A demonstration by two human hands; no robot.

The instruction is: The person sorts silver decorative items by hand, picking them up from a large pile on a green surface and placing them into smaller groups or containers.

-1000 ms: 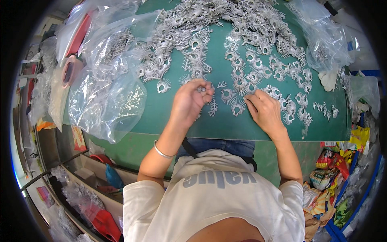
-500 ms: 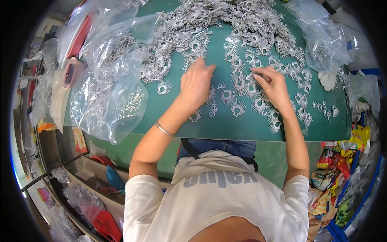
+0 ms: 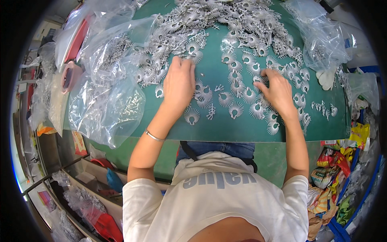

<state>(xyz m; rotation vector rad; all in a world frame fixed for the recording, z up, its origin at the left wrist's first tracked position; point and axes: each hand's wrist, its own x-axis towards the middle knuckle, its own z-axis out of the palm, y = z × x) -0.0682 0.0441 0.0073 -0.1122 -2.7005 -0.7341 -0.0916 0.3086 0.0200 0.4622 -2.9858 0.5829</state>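
Observation:
On the green tabletop [image 3: 161, 125] lie many small silvery-grey fan-shaped pieces with a round opening, along with small branching sprigs. My left hand [image 3: 179, 84] is over the table's middle left, fingers curled downward at the front edge of the big pile of pieces [image 3: 242, 24]. Its fingertips are hidden, so what they grip cannot be made out. My right hand [image 3: 277, 89] hovers over the laid-out fan pieces [image 3: 249, 94], with a gap between curved thumb and forefinger. A fan piece [image 3: 236, 109] and a branching sprig [image 3: 211, 111] lie between my hands.
Clear plastic bags [image 3: 111, 97] cover the table's left side, next to a pink-rimmed container [image 3: 68, 78]. Another clear bag [image 3: 318, 36] is at the far right. Colourful packets [image 3: 328, 165] fill a shelf at lower right; open drawers [image 3: 90, 173] stand at lower left.
My left hand has moved left and slightly nearer, uncovering fan pieces to its right. My right hand has shifted slightly right, its thumb and forefinger a bit farther apart.

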